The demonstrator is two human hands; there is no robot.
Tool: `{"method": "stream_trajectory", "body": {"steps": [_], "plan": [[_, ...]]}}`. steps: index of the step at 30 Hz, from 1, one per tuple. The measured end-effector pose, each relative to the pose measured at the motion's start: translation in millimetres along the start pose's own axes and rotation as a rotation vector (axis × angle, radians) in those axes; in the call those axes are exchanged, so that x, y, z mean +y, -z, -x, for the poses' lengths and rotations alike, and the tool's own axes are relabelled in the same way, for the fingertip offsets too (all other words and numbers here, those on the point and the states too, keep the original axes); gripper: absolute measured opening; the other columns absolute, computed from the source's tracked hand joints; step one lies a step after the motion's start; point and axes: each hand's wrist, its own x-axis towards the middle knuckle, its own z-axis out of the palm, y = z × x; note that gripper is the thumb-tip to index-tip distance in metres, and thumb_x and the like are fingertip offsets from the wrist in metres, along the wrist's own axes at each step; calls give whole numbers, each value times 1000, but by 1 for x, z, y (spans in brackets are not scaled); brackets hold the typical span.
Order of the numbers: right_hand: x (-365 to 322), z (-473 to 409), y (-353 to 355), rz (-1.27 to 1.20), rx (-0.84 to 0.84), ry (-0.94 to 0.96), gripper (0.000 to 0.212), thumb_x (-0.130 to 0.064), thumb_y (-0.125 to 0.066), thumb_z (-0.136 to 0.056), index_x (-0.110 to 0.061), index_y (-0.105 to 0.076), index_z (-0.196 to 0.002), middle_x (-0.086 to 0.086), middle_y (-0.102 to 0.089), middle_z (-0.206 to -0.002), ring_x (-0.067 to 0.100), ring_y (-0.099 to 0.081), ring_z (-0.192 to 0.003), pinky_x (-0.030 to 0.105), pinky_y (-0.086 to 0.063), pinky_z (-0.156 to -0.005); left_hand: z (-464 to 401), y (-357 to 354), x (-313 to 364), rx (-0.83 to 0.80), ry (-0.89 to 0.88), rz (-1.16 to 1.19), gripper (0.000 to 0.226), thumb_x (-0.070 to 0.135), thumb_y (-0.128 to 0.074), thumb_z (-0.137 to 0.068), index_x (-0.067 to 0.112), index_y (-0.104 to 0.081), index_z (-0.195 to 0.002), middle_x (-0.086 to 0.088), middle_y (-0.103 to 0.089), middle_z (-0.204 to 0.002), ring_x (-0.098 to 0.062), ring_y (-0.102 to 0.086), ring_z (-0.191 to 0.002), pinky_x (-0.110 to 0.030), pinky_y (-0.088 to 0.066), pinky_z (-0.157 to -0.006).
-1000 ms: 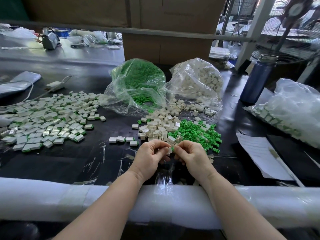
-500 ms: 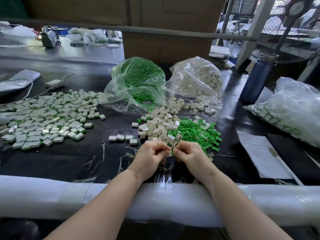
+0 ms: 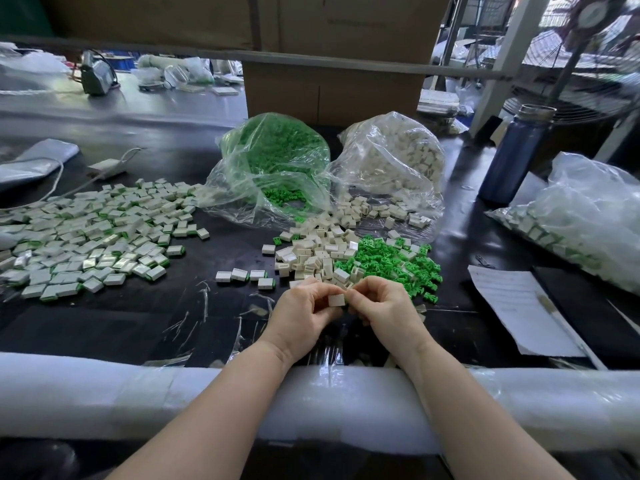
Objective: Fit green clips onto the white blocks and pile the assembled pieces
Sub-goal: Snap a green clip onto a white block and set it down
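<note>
My left hand [image 3: 304, 311] and my right hand [image 3: 384, 306] meet over the black table's front middle, both pinching one small white block [image 3: 336, 300] between the fingertips. Any green clip on it is hidden by my fingers. Just behind my hands lie a heap of loose white blocks [image 3: 315, 252] and a heap of loose green clips [image 3: 391, 259]. A wide spread of assembled white-and-green pieces [image 3: 86, 237] covers the table's left side. A short row of assembled pieces [image 3: 247, 276] lies left of my hands.
A clear bag of green clips [image 3: 273, 164] and a clear bag of white blocks [image 3: 394, 161] stand behind the heaps. A blue bottle [image 3: 512, 157], a large filled plastic bag [image 3: 585, 216] and a paper sheet [image 3: 512, 306] are on the right. White foam padding [image 3: 104, 393] lines the near edge.
The white block now shows its flat face between my fingertips; earlier a bit of green showed there. Both hands stayed in the same spot.
</note>
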Motion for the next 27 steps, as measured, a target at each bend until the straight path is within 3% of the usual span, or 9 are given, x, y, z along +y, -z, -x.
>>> {"method": "stream_trajectory", "body": {"steps": [3, 6, 8, 20, 27], "plan": [[1, 1, 1, -114, 20, 11, 7, -6, -63, -85, -13, -63, -83, 1, -64, -67, 1, -56, -55, 16, -47, -54, 0, 0, -2, -1, 10, 18, 21, 14, -65, -85, 15, -68, -106, 18, -58, -86, 2, -57, -82, -3, -41, -81], [1, 1, 2, -129, 7, 23, 8, -5, -65, -84, -12, -66, -80, 0, -65, -68, 0, -57, -57, 17, -48, -55, -1, 0, -2, -2, 76, 136, 13, 17, -56, -92, 24, -66, -88, 6, -67, -79, -10, -64, -79, -26, -52, -83], [1, 0, 2, -96, 9, 30, 13, -4, -65, -84, -13, -67, -75, 0, -64, -66, 1, -56, -56, 17, -47, -56, -1, 1, -1, -4, 100, 152, 17, 19, -54, -92, 29, -62, -80, 3, -68, -78, -16, -65, -79, -33, -53, -83], [-2, 2, 2, -119, 22, 31, 16, -4, -63, -85, -11, -64, -70, -3, -60, -58, 1, -51, -50, 16, -45, -53, -1, 2, 1, -63, 103, 151, 13, 15, -57, -90, 14, -70, -92, -3, -69, -85, -16, -63, -84, -26, -49, -82], [-1, 3, 2, 20, -44, 23, 26, -2, -65, -83, -16, -60, -61, -7, -53, -53, 0, -46, -48, 16, -41, -54, 1, -1, 0, -117, 129, 55, 15, 15, -60, -89, 10, -72, -95, -6, -70, -93, -21, -63, -91, -38, -49, -89]]}}
